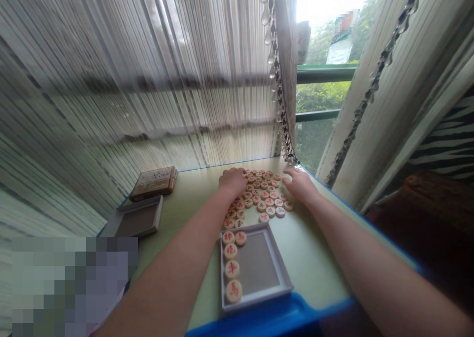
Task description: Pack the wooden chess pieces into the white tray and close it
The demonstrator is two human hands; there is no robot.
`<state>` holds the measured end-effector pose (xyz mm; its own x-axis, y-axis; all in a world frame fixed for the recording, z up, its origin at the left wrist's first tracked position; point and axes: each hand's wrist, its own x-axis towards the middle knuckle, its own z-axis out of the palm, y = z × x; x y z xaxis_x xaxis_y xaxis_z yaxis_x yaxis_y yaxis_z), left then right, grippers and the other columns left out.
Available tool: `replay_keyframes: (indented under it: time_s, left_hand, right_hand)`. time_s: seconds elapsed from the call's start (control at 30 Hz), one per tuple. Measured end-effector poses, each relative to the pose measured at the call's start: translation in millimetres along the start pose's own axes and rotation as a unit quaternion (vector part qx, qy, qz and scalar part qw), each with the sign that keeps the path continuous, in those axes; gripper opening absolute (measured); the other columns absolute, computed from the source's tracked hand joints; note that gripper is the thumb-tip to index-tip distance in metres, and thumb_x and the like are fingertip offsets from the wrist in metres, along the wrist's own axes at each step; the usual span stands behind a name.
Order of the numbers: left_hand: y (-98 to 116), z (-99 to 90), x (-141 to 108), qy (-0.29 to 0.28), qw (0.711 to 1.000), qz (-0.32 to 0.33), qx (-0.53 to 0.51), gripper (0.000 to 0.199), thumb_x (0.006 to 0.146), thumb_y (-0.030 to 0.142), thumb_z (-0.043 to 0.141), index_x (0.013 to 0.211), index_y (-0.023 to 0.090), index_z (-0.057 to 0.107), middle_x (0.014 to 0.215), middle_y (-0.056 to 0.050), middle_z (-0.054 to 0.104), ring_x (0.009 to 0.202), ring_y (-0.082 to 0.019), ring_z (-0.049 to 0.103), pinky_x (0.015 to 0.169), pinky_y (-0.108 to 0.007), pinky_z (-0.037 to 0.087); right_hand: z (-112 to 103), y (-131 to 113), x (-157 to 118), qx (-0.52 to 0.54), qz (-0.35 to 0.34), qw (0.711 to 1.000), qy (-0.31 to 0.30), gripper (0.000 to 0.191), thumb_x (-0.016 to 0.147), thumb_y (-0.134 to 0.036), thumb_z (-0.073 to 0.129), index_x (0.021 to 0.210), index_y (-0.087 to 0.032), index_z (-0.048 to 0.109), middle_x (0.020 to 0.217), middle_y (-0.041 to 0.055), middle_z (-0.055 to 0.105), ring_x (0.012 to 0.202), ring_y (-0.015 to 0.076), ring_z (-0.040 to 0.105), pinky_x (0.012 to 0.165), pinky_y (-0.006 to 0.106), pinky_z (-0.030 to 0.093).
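Many round wooden Chinese chess pieces [256, 184] with red or dark characters lie spread on the table. My left hand [233, 181] rests cupped against their left side, fingers bent and partly hidden, with no piece visibly held. On the right side, my right hand [299, 185] is open, thumb and fingers apart, close to the outer pieces and holding nothing. Nearer to me is a shallow white box [280, 262]. Inside it, several red-character pieces [232, 269] form a column along the left wall, with one more piece [240, 238] beside the top one.
A pale table [192, 189] with a blue edge carries everything. At left are a second shallow tray [157, 216] and a brown decorated box [153, 181]. String curtains [166, 70] hang behind the table, near a window with green bars [326, 74]. A blurred patch covers the lower left.
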<state>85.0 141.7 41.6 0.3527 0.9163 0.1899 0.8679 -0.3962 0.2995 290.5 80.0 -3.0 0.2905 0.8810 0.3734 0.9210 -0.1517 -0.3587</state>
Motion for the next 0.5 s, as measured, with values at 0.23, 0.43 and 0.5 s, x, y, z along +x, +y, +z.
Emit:
replay_keyframes:
  time_s: [0.23,0.43,0.5]
  left_hand:
    - [-20,3.8,6,0.03,0.995,-0.053,-0.077,0.03,0.069,0.012,0.051,0.092,0.021,0.068,0.102,-0.009,0.065,0.099,-0.024,0.058,0.083,-0.033,0.045]
    - [-37,4.8,10,0.082,0.983,-0.099,-0.128,0.031,0.064,0.005,0.05,0.086,0.017,0.068,0.097,-0.01,0.067,0.096,-0.022,0.059,0.083,-0.031,0.045]
    - [-42,6.3,12,0.076,0.98,-0.115,-0.142,0.031,0.064,0.005,0.05,0.087,0.016,0.068,0.096,-0.009,0.067,0.094,-0.021,0.06,0.082,-0.03,0.046]
  right_hand:
    - [15,-2,4,0.046,-0.018,0.998,-0.031,0.037,0.084,-0.031,0.04,0.113,-0.02,0.06,0.125,0.0059,0.054,0.114,0.0212,0.047,0.097,0.032,0.034]
    - [17,2,15,0.042,0.049,0.996,-0.055,0.047,0.08,-0.04,0.043,0.12,-0.019,0.055,0.121,0.01,0.056,0.11,0.0244,0.05,0.089,0.035,0.039]
    - [17,1,20,0.034,0.056,0.996,-0.057,0.048,0.078,-0.041,0.045,0.12,-0.02,0.055,0.115,0.0111,0.06,0.104,0.0264,0.054,0.084,0.037,0.041]
